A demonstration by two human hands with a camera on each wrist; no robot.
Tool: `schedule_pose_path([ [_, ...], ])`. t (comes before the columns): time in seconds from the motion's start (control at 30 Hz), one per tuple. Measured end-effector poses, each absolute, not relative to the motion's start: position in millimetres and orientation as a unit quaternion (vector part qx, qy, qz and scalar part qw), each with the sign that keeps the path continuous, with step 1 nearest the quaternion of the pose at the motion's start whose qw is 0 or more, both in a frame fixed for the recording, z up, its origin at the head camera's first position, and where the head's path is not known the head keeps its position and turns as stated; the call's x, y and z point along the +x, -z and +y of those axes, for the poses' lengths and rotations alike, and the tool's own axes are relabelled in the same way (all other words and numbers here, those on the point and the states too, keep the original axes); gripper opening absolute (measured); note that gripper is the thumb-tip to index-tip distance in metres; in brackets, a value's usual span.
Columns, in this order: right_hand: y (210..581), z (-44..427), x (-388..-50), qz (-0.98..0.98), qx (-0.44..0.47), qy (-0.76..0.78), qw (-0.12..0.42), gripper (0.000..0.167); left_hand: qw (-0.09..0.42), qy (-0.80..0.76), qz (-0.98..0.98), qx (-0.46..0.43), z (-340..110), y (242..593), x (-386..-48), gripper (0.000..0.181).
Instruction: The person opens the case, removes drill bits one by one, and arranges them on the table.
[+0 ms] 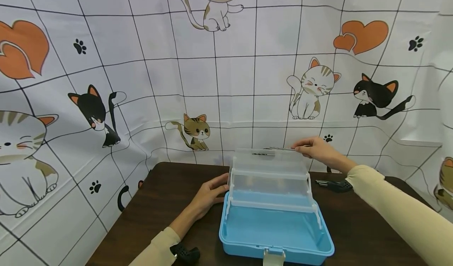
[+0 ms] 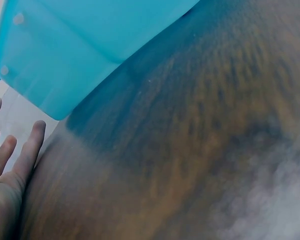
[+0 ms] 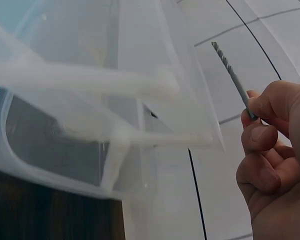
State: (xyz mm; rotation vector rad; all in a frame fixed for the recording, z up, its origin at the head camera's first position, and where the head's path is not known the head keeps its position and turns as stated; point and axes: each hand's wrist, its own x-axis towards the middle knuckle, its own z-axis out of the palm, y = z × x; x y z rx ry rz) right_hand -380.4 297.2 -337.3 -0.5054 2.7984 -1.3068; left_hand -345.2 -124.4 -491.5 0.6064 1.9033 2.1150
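Note:
A light-blue toolbox [image 1: 276, 254] stands with its translucent fold-out trays [image 1: 270, 162] raised toward the back. My right hand [image 1: 323, 152] is at the top tray's right rear corner. Between its thumb and fingertips it pinches a silver twist drill bit [image 3: 230, 75], fluted end pointing away from the hand. Thin dark bits [image 1: 263, 154] show in the top tray. My left hand [image 1: 210, 195] is at the box's left side, fingers extended by the tray edge; whether they press on it I cannot tell. The left wrist view shows those fingers [image 2: 30, 150] spread beside the blue wall.
The box rests on a dark wooden table [image 1: 170, 195]. Several thin metal rods [image 1: 321, 183] lie right of the trays, beside a black wrist device [image 1: 341, 186]. Behind the table hangs a white cat-patterned sheet [image 1: 237, 81].

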Motion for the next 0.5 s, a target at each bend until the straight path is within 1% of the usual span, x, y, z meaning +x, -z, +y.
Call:
schedule_pose_path([
  [0.2,336.2,326.4,-372.4,0.899,-0.148,0.412,-0.019,0.032,0.113,-0.722,0.646,0.222,-124.0,492.5,-345.4,0.056],
  [0.5,348.3,370.7,-351.0,0.898,-0.137,0.418,-0.018,0.038,0.114,-0.721,0.650,0.212,-124.9,493.9,-345.1,0.055],
])
